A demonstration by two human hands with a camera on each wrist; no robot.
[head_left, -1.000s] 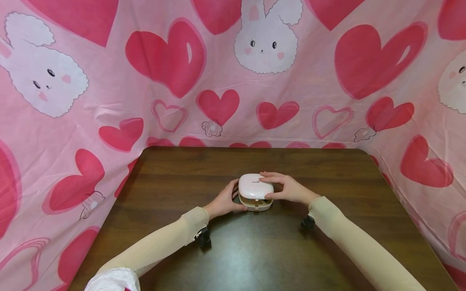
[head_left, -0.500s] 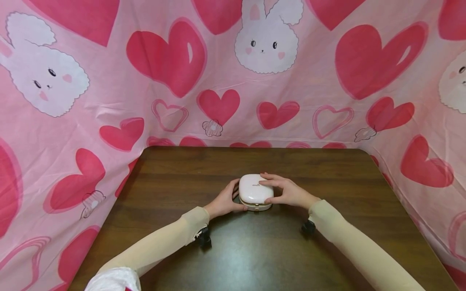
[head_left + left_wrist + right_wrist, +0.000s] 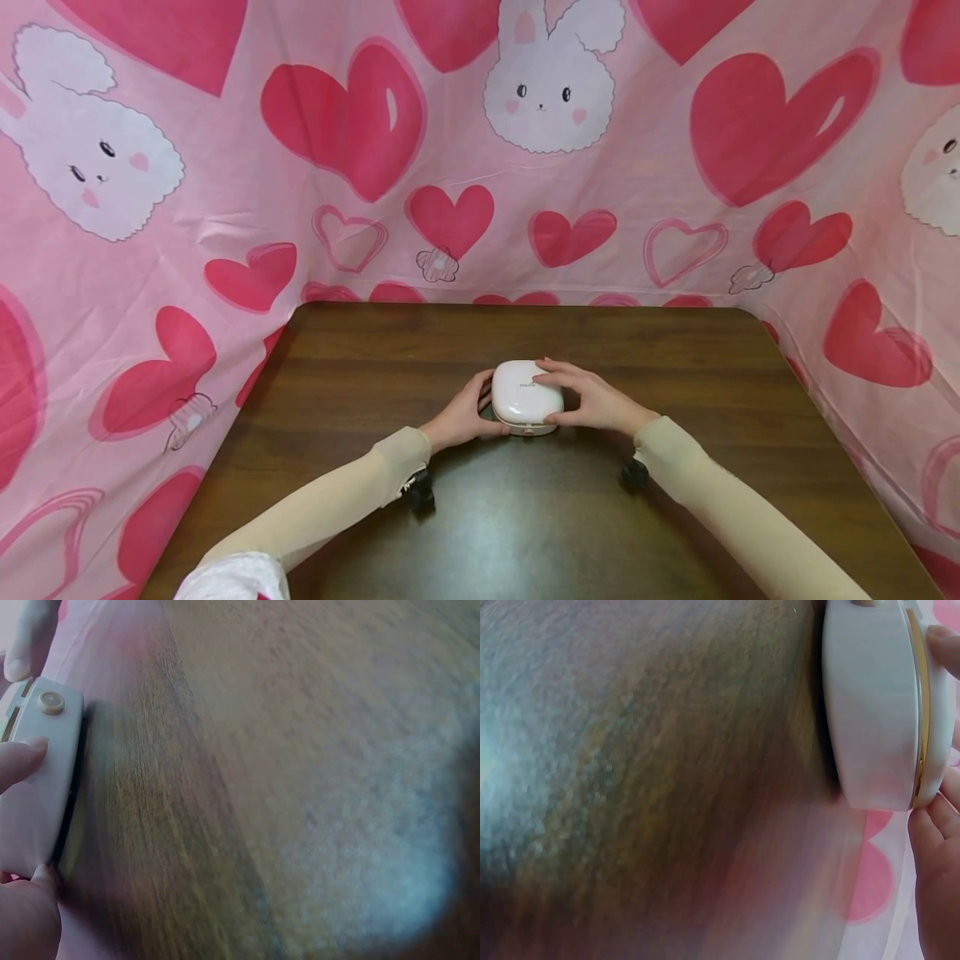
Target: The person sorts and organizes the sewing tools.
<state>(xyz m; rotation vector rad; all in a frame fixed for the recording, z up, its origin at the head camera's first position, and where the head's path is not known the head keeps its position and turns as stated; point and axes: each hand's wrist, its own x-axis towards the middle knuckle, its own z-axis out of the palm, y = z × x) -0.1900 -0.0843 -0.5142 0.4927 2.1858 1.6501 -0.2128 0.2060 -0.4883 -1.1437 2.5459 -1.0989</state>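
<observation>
A white, rounded-square lidded case with small dark lettering on top sits on the wooden table. My left hand grips its base from the left; in the left wrist view the thumb presses the front wall near a round button. From the right, my right hand holds the lid, thumb at the front edge and fingers over the top. Gold trim runs along the seam in the right wrist view. The lid is down, with a thin gap possibly left at the front. The inside is hidden.
The dark wooden table has rounded far corners. A pink cloth with hearts and rabbits hangs behind it and on both sides. Small black devices sit at both wrists.
The lid has come down onto the base, lowered by my right hand; its front gap was wide a second ago. My left hand has stayed in place on the base.
</observation>
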